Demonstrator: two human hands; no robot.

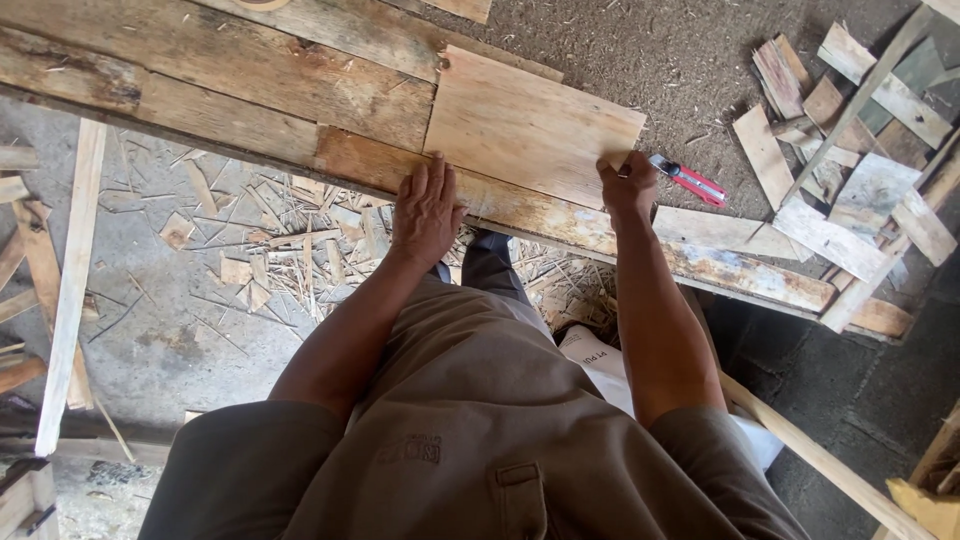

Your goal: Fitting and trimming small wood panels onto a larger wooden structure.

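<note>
My left hand [425, 205] lies flat, fingers spread, on the board [530, 125]; my right hand [628, 183] pinches its near-right corner. Uneven pressure could skew it.

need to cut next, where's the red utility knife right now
In the head view, the red utility knife lies on the workbench, just right of the right hand and the thin plywood sheet.

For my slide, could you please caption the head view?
Both hands, left and right, press a plywood sheet on a plank bench.
</note>
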